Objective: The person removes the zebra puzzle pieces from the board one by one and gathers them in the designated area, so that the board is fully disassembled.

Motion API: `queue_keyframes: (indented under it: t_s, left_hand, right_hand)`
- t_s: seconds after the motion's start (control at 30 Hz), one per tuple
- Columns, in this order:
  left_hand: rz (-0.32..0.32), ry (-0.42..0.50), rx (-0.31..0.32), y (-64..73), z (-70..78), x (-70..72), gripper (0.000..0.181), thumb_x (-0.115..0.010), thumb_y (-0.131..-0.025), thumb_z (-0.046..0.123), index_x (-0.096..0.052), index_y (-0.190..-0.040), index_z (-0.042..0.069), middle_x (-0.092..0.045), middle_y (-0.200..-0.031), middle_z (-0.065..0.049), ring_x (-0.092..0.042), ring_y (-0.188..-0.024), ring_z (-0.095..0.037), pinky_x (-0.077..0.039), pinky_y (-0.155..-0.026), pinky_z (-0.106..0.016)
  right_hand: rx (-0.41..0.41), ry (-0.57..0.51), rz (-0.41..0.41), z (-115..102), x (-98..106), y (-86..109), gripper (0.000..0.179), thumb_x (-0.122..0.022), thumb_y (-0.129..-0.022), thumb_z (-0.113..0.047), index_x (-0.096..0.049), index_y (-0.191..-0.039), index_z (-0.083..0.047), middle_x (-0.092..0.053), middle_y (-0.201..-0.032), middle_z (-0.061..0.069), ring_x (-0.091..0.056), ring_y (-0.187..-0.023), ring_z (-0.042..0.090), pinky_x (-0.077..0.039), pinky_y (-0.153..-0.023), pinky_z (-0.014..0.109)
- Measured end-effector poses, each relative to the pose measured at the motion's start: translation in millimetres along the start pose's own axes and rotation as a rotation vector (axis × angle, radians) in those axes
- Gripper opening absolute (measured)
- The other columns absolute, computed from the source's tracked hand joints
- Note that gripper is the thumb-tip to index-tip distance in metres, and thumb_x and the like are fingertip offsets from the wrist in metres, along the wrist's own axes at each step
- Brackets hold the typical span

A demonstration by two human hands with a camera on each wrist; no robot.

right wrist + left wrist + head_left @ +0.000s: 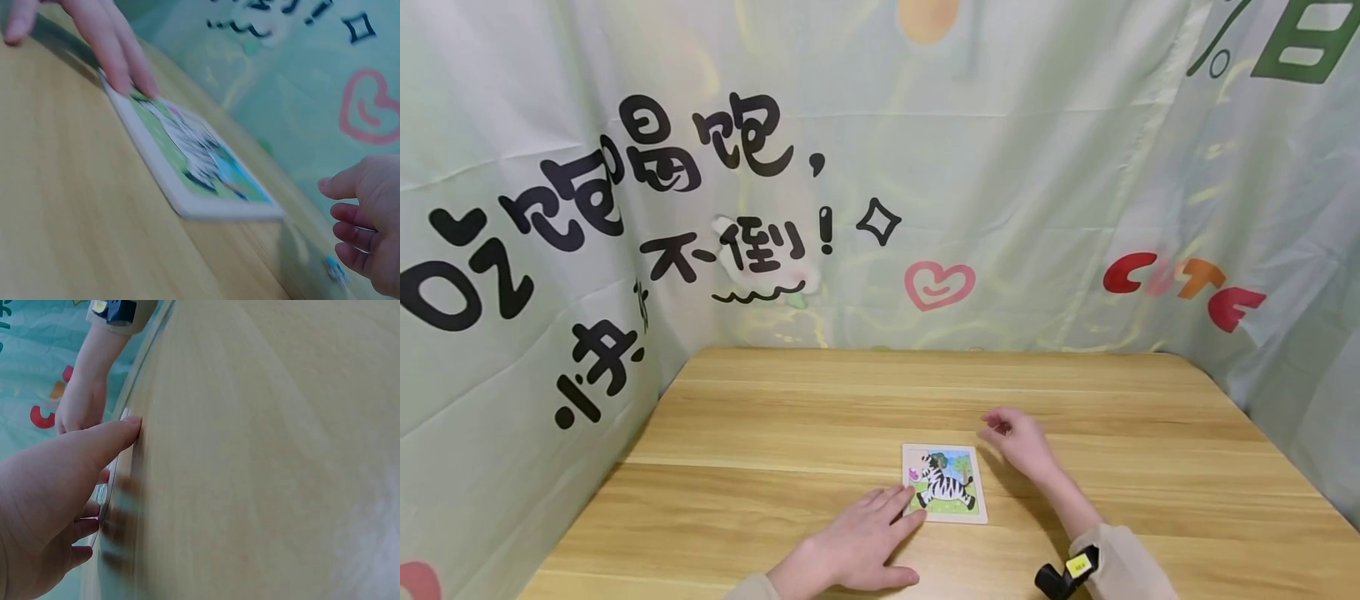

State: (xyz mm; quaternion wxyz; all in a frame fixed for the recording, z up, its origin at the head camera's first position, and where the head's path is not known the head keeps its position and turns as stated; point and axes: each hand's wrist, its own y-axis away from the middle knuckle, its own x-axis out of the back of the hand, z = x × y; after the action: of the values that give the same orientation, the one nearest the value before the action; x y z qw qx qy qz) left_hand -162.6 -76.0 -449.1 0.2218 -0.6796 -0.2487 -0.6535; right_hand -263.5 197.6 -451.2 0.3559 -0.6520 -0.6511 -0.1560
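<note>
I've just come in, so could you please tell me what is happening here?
A person's left hand touches the left edge of a zebra picture board on the wooden table. Their right hand is off the board, to its right, loosely curled, with a small bluish thing close by.

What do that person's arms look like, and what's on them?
Both arms wear light beige sleeves, the left sleeve and the right sleeve. A small black gadget sits at the right wrist, with a yellow label. The left grip and right grip wear no gloves.
</note>
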Motion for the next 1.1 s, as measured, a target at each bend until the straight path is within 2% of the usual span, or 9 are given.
queue_keyframes:
  t_s: [0.2, 0.33, 0.63, 0.83, 1.1]
  left_hand:
    - [0.005, -0.001, 0.007, -0.1, -0.2, 0.0, 0.073, -0.036, -0.088, 0.065, -0.037, -0.143, 0.017, -0.028, -0.149, -0.013, -0.027, -0.135, -0.026, -0.028, -0.108, -0.038]
    - [0.012, -0.007, 0.009, -0.3, -0.5, -0.1, 0.073, -0.037, -0.088, 0.065, -0.038, -0.142, 0.016, -0.029, -0.148, -0.013, -0.028, -0.135, -0.026, -0.028, -0.108, -0.038]
    - [0.016, -0.025, 0.000, -1.4, -0.3, 0.6, 0.072, -0.039, -0.088, 0.064, -0.040, -0.140, 0.016, -0.032, -0.147, -0.014, -0.029, -0.134, -0.025, -0.029, -0.107, -0.036]
    - [0.006, -0.012, 0.001, -1.6, 0.2, 1.7, 0.072, -0.039, -0.088, 0.064, -0.040, -0.141, 0.015, -0.032, -0.147, -0.014, -0.029, -0.135, -0.025, -0.029, -0.108, -0.036]
    - [-0.003, -0.009, 0.000, -1.0, 0.5, 3.1, 0.072, -0.040, -0.088, 0.063, -0.039, -0.141, 0.015, -0.031, -0.147, -0.014, -0.028, -0.135, -0.025, -0.028, -0.108, -0.036]
  right_hand:
    - [0.071, -0.077, -0.100, -22.4, -18.4, 7.4, 0.024, -0.070, -0.078, -0.003, -0.066, -0.101, 0.001, -0.063, -0.090, 0.006, -0.057, -0.083, 0.019, -0.049, -0.075, 0.035]
    - [0.121, -0.085, -0.179, -33.7, -29.1, 11.1, 0.024, -0.071, -0.077, -0.004, -0.066, -0.100, -0.001, -0.062, -0.092, 0.005, -0.055, -0.083, 0.016, -0.048, -0.075, 0.032]
    - [0.159, -0.030, -0.272, -45.5, -44.5, 11.9, 0.027, -0.075, -0.074, -0.009, -0.067, -0.099, -0.006, -0.057, -0.092, 0.005, -0.053, -0.085, 0.019, -0.047, -0.075, 0.037]
    - [0.173, 0.036, -0.314, -44.6, -47.1, 11.9, 0.027, -0.075, -0.073, -0.010, -0.066, -0.098, -0.007, -0.053, -0.092, 0.003, -0.049, -0.085, 0.018, -0.044, -0.075, 0.038]
    - [0.209, 0.096, -0.341, -45.8, -45.7, 11.2, 0.025, -0.073, -0.075, -0.009, -0.067, -0.099, -0.007, -0.054, -0.094, 0.003, -0.050, -0.088, 0.020, -0.044, -0.079, 0.042]
